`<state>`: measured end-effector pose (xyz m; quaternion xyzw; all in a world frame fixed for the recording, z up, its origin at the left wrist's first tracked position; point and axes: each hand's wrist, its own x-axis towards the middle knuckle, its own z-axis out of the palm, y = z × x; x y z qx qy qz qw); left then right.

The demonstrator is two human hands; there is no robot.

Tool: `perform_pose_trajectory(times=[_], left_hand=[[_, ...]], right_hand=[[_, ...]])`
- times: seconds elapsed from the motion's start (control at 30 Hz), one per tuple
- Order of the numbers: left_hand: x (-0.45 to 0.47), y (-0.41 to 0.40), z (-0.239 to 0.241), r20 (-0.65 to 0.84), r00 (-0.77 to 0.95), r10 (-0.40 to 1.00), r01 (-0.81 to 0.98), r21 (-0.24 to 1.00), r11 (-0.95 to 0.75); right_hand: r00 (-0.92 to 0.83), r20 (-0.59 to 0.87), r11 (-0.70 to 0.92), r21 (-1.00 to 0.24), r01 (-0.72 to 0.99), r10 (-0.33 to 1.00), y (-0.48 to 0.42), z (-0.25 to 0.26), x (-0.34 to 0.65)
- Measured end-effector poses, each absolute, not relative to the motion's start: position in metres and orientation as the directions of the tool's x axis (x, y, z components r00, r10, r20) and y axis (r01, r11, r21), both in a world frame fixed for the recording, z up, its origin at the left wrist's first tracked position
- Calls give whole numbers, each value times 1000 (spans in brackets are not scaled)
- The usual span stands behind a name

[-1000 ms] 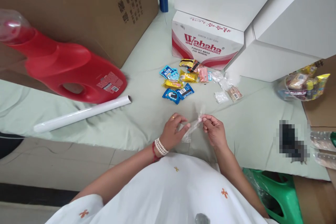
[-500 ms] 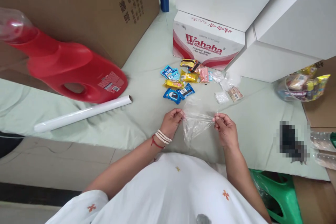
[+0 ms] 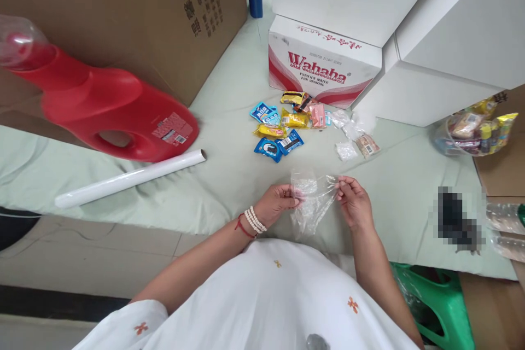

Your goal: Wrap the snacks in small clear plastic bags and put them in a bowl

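A clear plastic bag (image 3: pixel 314 202) hangs between my two hands, above the table's near edge. My left hand (image 3: pixel 281 202) grips its left side, the fingers partly behind the thin film. At the upper right corner, my right hand (image 3: pixel 351 197) pinches the bag between thumb and fingers. Beyond the hands lies a loose group of wrapped snacks: blue packets (image 3: pixel 268 149), yellow packets (image 3: pixel 295 119) and a pink one (image 3: pixel 317 115). Folded clear bags (image 3: pixel 346 151) and a small brownish packet (image 3: pixel 368 146) rest to their right.
A Wahaba-style carton marked Wahaha (image 3: pixel 324 65) stands behind the snacks, beside white boxes (image 3: pixel 447 87). At left are a red detergent bottle (image 3: pixel 123 104), a white tube (image 3: pixel 131 179) and a large brown carton (image 3: pixel 123 16). A filled snack tub (image 3: pixel 463 136) sits far right; a green stool (image 3: pixel 451 311) is below.
My left hand has slid lower and towards the right on the bag, and its fingers now reach behind the film. The right hand stays almost in place, still pinching.
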<state>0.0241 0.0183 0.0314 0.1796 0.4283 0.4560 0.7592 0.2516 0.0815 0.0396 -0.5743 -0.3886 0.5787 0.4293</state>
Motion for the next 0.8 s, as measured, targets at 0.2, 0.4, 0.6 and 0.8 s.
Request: perform_pose_trajectory(times=[0.2,0.4,0.6,0.8], left_hand=[[32,21,35,-432,199,879,-567,681,463],[36,24,34,-398,85,913,-495,779,386],[27,23,20,-481,-40,876,-532,752,389],[18,24,13,-510,-91,855,-549,743,384]], right_hand=[[46,152,110,-864,492,987,58,65,241],[-377,29,218,-856,469,926,46,68,213],[-163,-186,-153,-969,196,969,52,55,223],[-97,-354,-365,-921,-134,930,54,61,236]])
